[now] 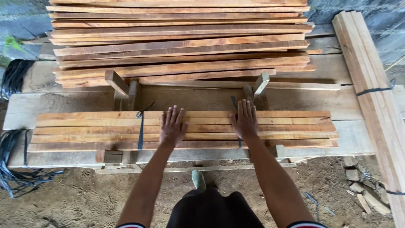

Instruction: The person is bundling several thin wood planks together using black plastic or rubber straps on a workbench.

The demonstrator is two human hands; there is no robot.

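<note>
Both hands lie flat, palms down and fingers spread, gripping nothing. The left hand (172,126) and the right hand (244,121) press on the top of a flat row of wooden slats (84,131) directly in front of the person, the two hands well apart and roughly level with each other. The slats' long axis runs left to right, square across the reach of the arms, so each hand covers about its own half of the row; neither is clearly nearer. A black strap (141,128) crosses the slats just left of the left hand, and a second dark strap shows near the right hand.

The row rests on a rough plank surface (358,139) fitted with upright wooden stops (122,86). Beyond them lies a larger stack of boards (181,38), and another strapped bundle (371,84) runs away along the right edge. Black strapping coils (12,169) hang at the left. Below is sandy dirt floor (76,198) with wood offcuts (363,190).
</note>
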